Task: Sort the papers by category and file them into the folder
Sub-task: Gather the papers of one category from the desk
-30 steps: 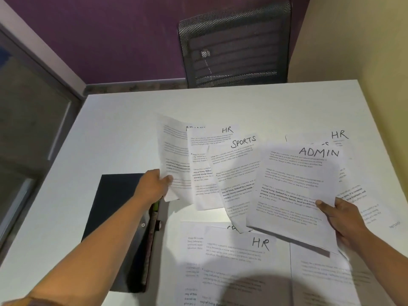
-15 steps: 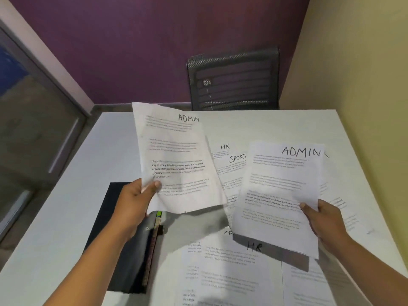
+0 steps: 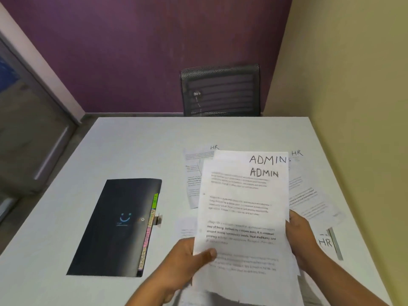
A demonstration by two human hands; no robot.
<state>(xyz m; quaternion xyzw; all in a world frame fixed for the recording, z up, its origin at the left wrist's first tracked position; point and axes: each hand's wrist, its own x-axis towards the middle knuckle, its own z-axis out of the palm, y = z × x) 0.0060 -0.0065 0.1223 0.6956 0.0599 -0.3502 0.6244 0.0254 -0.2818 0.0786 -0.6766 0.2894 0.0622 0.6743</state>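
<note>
Two sheets marked ADMIN (image 3: pixel 242 208) are stacked one on the other, held upright above the table. My left hand (image 3: pixel 187 261) grips their lower left edge with the thumb on the front sheet. My right hand (image 3: pixel 300 241) holds the right edge. A closed black folder (image 3: pixel 114 226) with coloured tabs along its right side lies flat to the left, apart from both hands. Sheets marked HR (image 3: pixel 194 173) lie on the table behind the held papers, and more HR sheets (image 3: pixel 309 195) lie to the right.
The white table (image 3: pixel 136 146) runs to a yellow wall on the right. A black mesh chair (image 3: pixel 220 91) stands behind the far edge against a purple wall. A glass door is at the left. More papers lie partly hidden under the held stack.
My left hand brought its ADMIN sheet rightward onto the ADMIN sheet in my right hand. Both hands now hold the two sheets together. The view has tilted up.
</note>
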